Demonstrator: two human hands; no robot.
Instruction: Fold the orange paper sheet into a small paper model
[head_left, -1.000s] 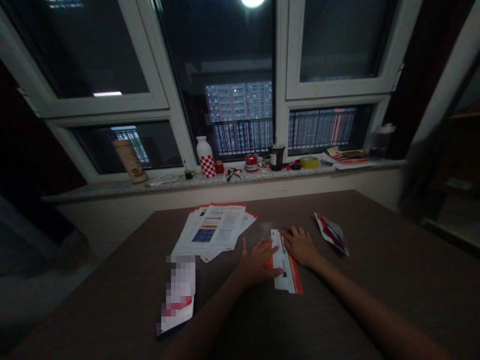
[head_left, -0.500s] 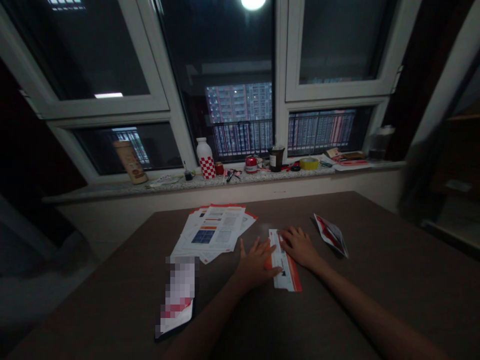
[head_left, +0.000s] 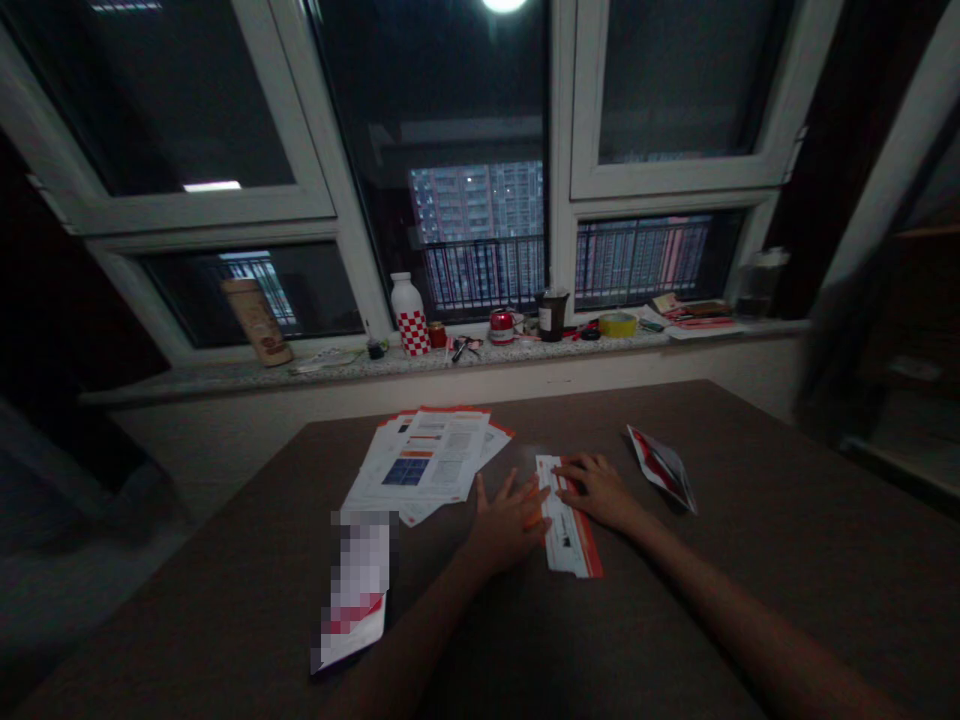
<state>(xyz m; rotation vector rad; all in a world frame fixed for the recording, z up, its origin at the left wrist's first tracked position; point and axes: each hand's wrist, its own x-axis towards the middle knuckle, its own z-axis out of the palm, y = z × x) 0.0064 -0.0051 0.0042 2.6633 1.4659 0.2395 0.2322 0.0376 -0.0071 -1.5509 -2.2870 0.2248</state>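
Note:
A folded paper leaflet (head_left: 565, 541), white with orange edges, lies flat on the brown table in front of me. My left hand (head_left: 505, 525) rests on its left edge with fingers spread. From the other side, my right hand (head_left: 598, 490) touches the upper part of the leaflet, fingertips apart and laid on the paper. Neither hand grasps it. Past my left hand lies a fanned stack of printed sheets (head_left: 442, 455). A folded red and white paper (head_left: 660, 468) stands partly open to the right of my right hand.
A phone (head_left: 360, 640) with a blurred-out screen lies at the left on the table (head_left: 240, 560). Along the windowsill stand a checkered bottle (head_left: 409, 315), a tan tumbler (head_left: 256, 322), a dark cup (head_left: 553, 316) and a yellow tape roll (head_left: 618, 325).
My left thumb has drawn up from the lower part of the leaflet toward the other fingers. My right fingers have shifted slightly left over the paper. The leaflet stays in nearly the same place.

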